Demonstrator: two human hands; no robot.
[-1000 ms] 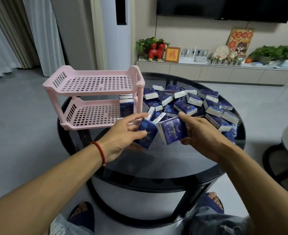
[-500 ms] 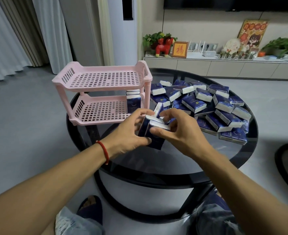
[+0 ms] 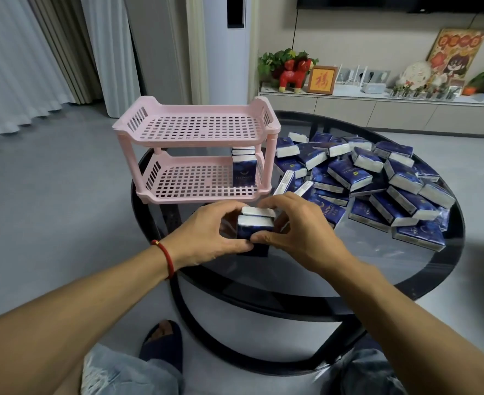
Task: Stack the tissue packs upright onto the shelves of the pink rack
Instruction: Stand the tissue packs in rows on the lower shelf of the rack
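Since half a second ago: hands lower in frame, packs now squared together, white ends up, just in front of the rack's lower shelf. Earlier still, one pack per hand, held apart and tilted.

Left hand (image 3: 209,238) curled round the left side of two held tissue packs (image 3: 254,223), thumb along the near face. Right hand (image 3: 295,232) curled round the right side, thumb meeting the left thumb low on the front. Packs upright, pressed face to face, centre of frame, at or just above the glass; contact with it not clear.

Pink rack (image 3: 198,155) upper centre-left, on the far left part of the round glass table (image 3: 306,269). Top shelf bare. Lower shelf with a row of upright packs (image 3: 244,169) at its right end, against the side wall; count not clear.

Loose pile of packs (image 3: 377,181) right of centre, lying flat or tilted across the table's right half, nearest ones just beside the right hand.

Red string bracelet (image 3: 166,259) on the left wrist.
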